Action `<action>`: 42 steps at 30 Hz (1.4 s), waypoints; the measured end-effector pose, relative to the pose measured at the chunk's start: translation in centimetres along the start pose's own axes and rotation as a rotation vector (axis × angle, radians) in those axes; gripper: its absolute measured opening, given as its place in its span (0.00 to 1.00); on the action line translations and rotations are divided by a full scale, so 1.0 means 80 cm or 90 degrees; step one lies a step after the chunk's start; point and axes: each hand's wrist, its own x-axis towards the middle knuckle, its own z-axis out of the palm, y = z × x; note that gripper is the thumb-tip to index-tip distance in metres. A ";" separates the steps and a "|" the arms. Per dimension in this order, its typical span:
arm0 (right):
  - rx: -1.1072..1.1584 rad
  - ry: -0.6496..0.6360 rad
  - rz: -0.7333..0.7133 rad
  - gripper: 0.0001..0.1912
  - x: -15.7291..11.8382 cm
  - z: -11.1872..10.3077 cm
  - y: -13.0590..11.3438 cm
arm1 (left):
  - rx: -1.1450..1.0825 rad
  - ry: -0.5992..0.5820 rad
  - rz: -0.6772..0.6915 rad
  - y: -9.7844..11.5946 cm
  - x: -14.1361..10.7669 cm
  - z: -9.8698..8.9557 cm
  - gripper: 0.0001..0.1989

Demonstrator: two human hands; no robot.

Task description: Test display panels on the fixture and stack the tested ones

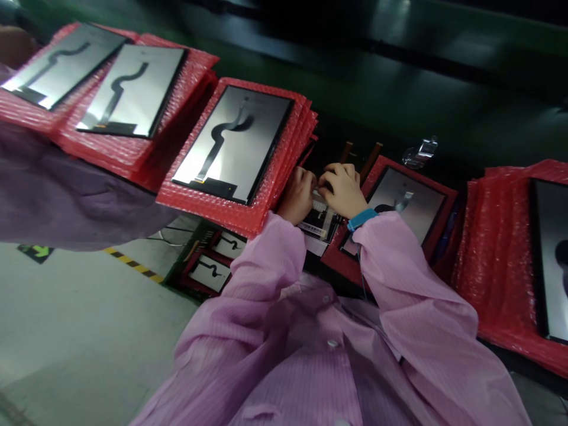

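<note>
My left hand [298,194] and my right hand [342,188] meet over a small dark device part [320,218] with a white label strip. The fingers of both are curled in close together at its far end. What the fingertips pinch, if anything, is hidden behind the knuckles. A blue band [361,219] circles my right wrist. To the right of that hand lies a display panel [406,204] with a dark flex cable, resting on a red bubble-wrap sheet [344,260].
On the left, red bubble-wrap stacks [284,171] carry display panels [235,142] on top. Another tall red stack [497,248] stands at right. A clear shiny object [420,154] sits behind. Below left, a green-edged crate [177,266] holds more panels. Someone's sleeve [66,189] shows at far left.
</note>
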 end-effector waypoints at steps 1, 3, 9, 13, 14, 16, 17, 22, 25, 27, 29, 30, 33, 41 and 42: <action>-0.001 -0.002 0.003 0.04 0.000 0.000 -0.001 | 0.008 -0.002 0.000 0.001 0.000 0.000 0.08; -0.006 -0.008 0.007 0.05 0.000 -0.001 -0.002 | 0.025 -0.005 0.001 0.003 -0.001 -0.001 0.08; -0.018 -0.009 -0.002 0.07 0.001 0.003 -0.002 | 0.105 -0.040 -0.017 0.012 0.000 -0.005 0.07; -0.021 0.013 -0.018 0.08 -0.002 0.005 -0.001 | 0.138 -0.060 -0.025 0.019 0.000 -0.009 0.07; -0.024 0.016 -0.018 0.08 -0.003 0.006 -0.001 | 0.142 -0.062 -0.026 0.021 0.000 -0.011 0.07; -0.026 0.020 -0.014 0.08 -0.006 0.006 0.000 | 0.145 -0.058 -0.028 0.024 0.000 -0.012 0.08; -0.026 0.021 -0.012 0.08 -0.006 0.006 0.000 | 0.145 -0.055 -0.028 0.025 0.000 -0.012 0.08; -0.045 0.014 -0.010 0.09 -0.008 0.007 -0.001 | 0.166 -0.043 -0.024 0.024 -0.001 -0.012 0.10; -0.041 0.005 -0.003 0.10 -0.008 0.006 -0.004 | 0.187 -0.057 -0.023 0.023 -0.001 -0.011 0.09; -0.033 0.000 0.002 0.10 -0.007 0.005 -0.005 | 0.198 -0.065 -0.030 0.024 0.000 -0.011 0.08; -0.028 -0.004 0.004 0.10 -0.006 0.005 -0.005 | 0.205 -0.070 -0.041 0.025 0.000 -0.011 0.08; -0.027 -0.007 0.005 0.10 -0.005 0.005 -0.005 | 0.206 -0.072 -0.046 0.026 0.000 -0.011 0.08; -0.031 -0.012 0.004 0.10 -0.003 0.008 -0.005 | 0.200 -0.074 -0.049 0.028 -0.001 -0.012 0.08; -0.012 0.206 -0.026 0.16 -0.048 -0.051 0.015 | -0.036 0.055 -0.033 0.017 -0.003 -0.013 0.14; -0.015 0.246 -0.012 0.16 -0.060 -0.063 0.024 | -0.066 0.069 -0.043 0.015 -0.003 -0.014 0.16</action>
